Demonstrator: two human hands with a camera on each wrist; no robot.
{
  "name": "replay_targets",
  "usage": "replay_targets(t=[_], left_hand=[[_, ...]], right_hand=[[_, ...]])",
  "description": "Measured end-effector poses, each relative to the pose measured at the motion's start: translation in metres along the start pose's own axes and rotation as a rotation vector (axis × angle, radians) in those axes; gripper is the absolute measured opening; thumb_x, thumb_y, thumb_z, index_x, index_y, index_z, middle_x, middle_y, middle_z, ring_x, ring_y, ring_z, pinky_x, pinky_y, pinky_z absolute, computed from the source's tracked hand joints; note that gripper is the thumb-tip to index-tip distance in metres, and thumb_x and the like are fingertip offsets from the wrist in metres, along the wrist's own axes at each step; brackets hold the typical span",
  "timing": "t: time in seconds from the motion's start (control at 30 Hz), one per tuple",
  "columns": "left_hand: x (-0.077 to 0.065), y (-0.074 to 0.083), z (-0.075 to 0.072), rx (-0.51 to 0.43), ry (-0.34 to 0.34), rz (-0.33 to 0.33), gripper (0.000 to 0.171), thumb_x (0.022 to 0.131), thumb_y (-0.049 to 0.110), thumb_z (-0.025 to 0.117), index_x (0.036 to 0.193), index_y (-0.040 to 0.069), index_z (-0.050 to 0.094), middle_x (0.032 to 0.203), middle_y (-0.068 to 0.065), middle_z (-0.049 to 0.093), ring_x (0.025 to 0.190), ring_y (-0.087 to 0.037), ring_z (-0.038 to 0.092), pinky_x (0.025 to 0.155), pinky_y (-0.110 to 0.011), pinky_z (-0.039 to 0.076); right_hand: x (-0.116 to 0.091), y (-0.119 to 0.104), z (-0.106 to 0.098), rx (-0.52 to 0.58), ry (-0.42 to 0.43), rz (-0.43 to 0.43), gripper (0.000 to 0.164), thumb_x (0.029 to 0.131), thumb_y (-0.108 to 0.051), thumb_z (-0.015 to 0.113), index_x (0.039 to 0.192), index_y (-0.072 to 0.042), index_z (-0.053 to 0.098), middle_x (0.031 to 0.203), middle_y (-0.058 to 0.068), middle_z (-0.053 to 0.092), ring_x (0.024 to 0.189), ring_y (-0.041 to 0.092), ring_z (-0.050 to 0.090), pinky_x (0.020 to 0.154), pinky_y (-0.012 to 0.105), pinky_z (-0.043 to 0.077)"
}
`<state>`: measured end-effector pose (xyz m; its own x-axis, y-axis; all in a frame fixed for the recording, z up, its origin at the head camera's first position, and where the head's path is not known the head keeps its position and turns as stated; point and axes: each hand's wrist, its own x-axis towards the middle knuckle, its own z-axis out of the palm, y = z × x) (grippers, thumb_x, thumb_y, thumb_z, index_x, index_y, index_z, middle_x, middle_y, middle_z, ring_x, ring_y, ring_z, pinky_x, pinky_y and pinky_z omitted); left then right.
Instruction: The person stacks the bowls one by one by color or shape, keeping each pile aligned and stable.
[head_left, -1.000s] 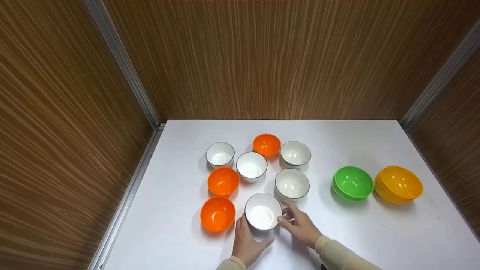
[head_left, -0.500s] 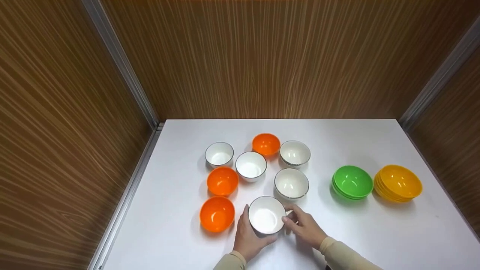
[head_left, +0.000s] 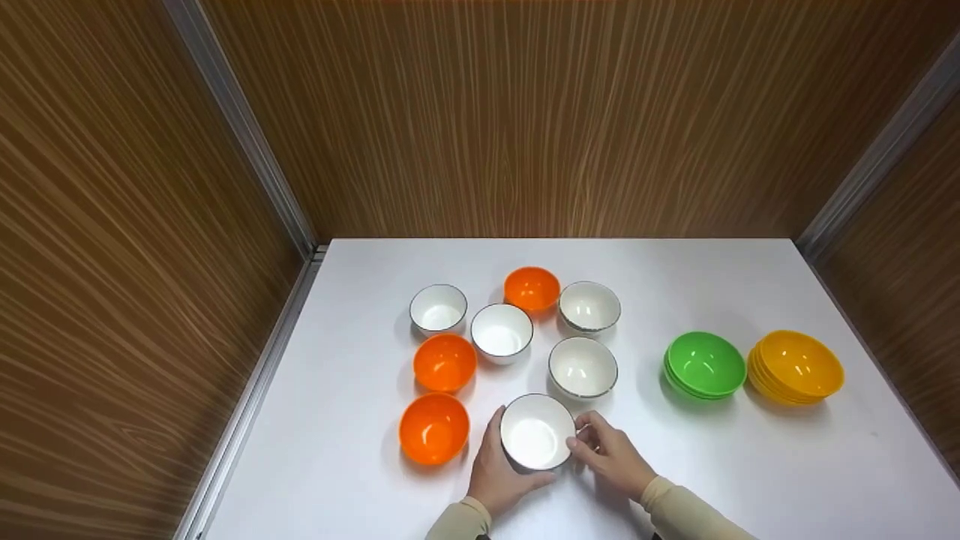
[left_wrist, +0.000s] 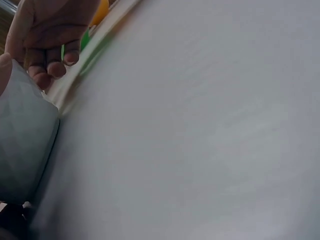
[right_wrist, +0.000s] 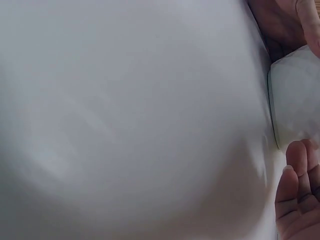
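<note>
A white bowl with a thin dark rim (head_left: 538, 433) is between my two hands near the front of the table. My left hand (head_left: 499, 476) holds it from the left and front, fingers along its left side and thumb under the near side. With thumb and forefinger, my right hand (head_left: 611, 459) pinches the bowl's right edge; its other fingers curl beneath. The left wrist view shows the outer wall of the bowl (left_wrist: 22, 132) at the left edge. In the right wrist view the bowl (right_wrist: 295, 100) appears at the right, fingers above and below it.
Orange bowls (head_left: 434, 429) stand left of my hands, another orange one (head_left: 532, 289) farther back. Several white bowls (head_left: 583, 367) sit just beyond. To the right are a green stack (head_left: 705, 365) and a yellow stack (head_left: 796, 367). Wood-patterned panels (head_left: 510, 120) enclose the white table (head_left: 337, 450).
The held white bowl has shifted slightly right and toward me. My left thumb, earlier apart from the bowl, now lies against its near side. The other bowls stay put.
</note>
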<state>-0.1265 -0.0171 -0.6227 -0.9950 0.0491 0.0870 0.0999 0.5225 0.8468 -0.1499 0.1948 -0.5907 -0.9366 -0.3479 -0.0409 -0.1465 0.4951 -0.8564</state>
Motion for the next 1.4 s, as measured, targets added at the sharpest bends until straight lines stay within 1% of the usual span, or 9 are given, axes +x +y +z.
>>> replay_targets(t=[0.1, 0.23, 0.3, 0.47, 0.53, 0.77, 0.9, 1.17, 1.4], left_hand=[[0.0, -0.002, 0.0, -0.002, 0.004, 0.011, 0.124, 0.048, 0.054, 0.083, 0.144, 0.011, 0.017, 0.14, -0.002, 0.034, 0.125, -0.014, 0.036, 0.104, -0.034, 0.03], [0.0, -0.004, -0.001, 0.001, 0.011, 0.023, 0.123, 0.049, 0.053, 0.083, 0.144, 0.011, 0.018, 0.14, -0.002, 0.035, 0.124, -0.014, 0.037, 0.103, -0.033, 0.031], [0.0, -0.004, -0.001, 0.003, 0.015, 0.026, 0.123, 0.049, 0.053, 0.083, 0.144, 0.011, 0.018, 0.14, -0.002, 0.035, 0.124, -0.014, 0.037, 0.103, -0.033, 0.031], [0.0, -0.006, 0.001, 0.004, 0.022, 0.033, 0.123, 0.048, 0.054, 0.083, 0.144, 0.011, 0.018, 0.141, -0.001, 0.035, 0.124, -0.014, 0.037, 0.103, -0.033, 0.031], [0.0, -0.006, 0.001, 0.0, 0.019, 0.029, 0.124, 0.048, 0.055, 0.083, 0.144, 0.011, 0.018, 0.141, -0.001, 0.034, 0.124, -0.014, 0.037, 0.103, -0.034, 0.031], [0.0, -0.005, -0.001, 0.003, 0.014, 0.023, 0.124, 0.048, 0.056, 0.082, 0.144, 0.011, 0.018, 0.141, -0.002, 0.035, 0.125, -0.014, 0.037, 0.104, -0.033, 0.031], [0.001, -0.006, -0.001, 0.0, 0.029, 0.049, 0.124, 0.048, 0.057, 0.082, 0.144, 0.01, 0.019, 0.14, -0.001, 0.036, 0.124, -0.013, 0.038, 0.103, -0.032, 0.031], [0.0, -0.009, 0.0, 0.012, 0.064, 0.094, 0.124, 0.047, 0.06, 0.081, 0.143, 0.009, 0.021, 0.139, -0.002, 0.038, 0.122, -0.015, 0.04, 0.101, -0.033, 0.034], [-0.001, -0.008, 0.0, 0.004, 0.057, 0.075, 0.124, 0.047, 0.061, 0.08, 0.144, 0.01, 0.02, 0.14, -0.001, 0.036, 0.124, -0.014, 0.038, 0.103, -0.033, 0.032]], right_hand=[[-0.001, -0.002, 0.0, -0.007, 0.006, -0.012, 0.031, 0.091, -0.035, 0.054, 0.105, -0.009, 0.047, 0.078, -0.004, 0.062, 0.066, 0.009, 0.056, 0.059, 0.023, 0.048], [-0.007, -0.022, -0.004, 0.005, 0.019, -0.041, 0.027, 0.09, -0.025, 0.058, 0.104, -0.004, 0.048, 0.076, 0.004, 0.063, 0.062, 0.013, 0.056, 0.057, 0.024, 0.047], [-0.007, -0.023, -0.006, 0.003, 0.037, -0.062, 0.026, 0.089, -0.025, 0.059, 0.102, -0.004, 0.049, 0.073, 0.003, 0.062, 0.059, 0.013, 0.055, 0.055, 0.024, 0.046], [0.0, -0.012, -0.009, -0.068, 0.11, -0.085, 0.024, 0.087, -0.037, 0.06, 0.095, -0.016, 0.052, 0.067, -0.008, 0.056, 0.056, 0.008, 0.049, 0.05, 0.022, 0.043], [0.003, -0.018, -0.013, -0.092, 0.127, -0.096, 0.023, 0.086, -0.038, 0.061, 0.094, -0.018, 0.053, 0.066, -0.009, 0.055, 0.056, 0.009, 0.049, 0.05, 0.023, 0.043], [0.028, -0.045, -0.035, -0.128, 0.138, -0.294, 0.023, 0.084, -0.029, 0.065, 0.097, -0.013, 0.056, 0.071, -0.009, 0.054, 0.061, 0.008, 0.051, 0.052, 0.023, 0.045], [0.045, -0.061, -0.049, -0.161, 0.127, -0.35, 0.028, 0.082, -0.029, 0.068, 0.103, -0.013, 0.056, 0.077, -0.009, 0.056, 0.068, 0.01, 0.054, 0.055, 0.024, 0.047], [0.079, -0.083, -0.072, -0.274, 0.088, -0.294, 0.047, 0.078, -0.038, 0.07, 0.116, -0.015, 0.054, 0.099, -0.004, 0.057, 0.09, 0.016, 0.054, 0.075, 0.035, 0.05], [0.108, -0.091, -0.073, -0.399, 0.021, -0.119, 0.058, 0.076, -0.04, 0.072, 0.124, -0.015, 0.051, 0.118, 0.003, 0.056, 0.106, 0.021, 0.053, 0.093, 0.041, 0.043]])
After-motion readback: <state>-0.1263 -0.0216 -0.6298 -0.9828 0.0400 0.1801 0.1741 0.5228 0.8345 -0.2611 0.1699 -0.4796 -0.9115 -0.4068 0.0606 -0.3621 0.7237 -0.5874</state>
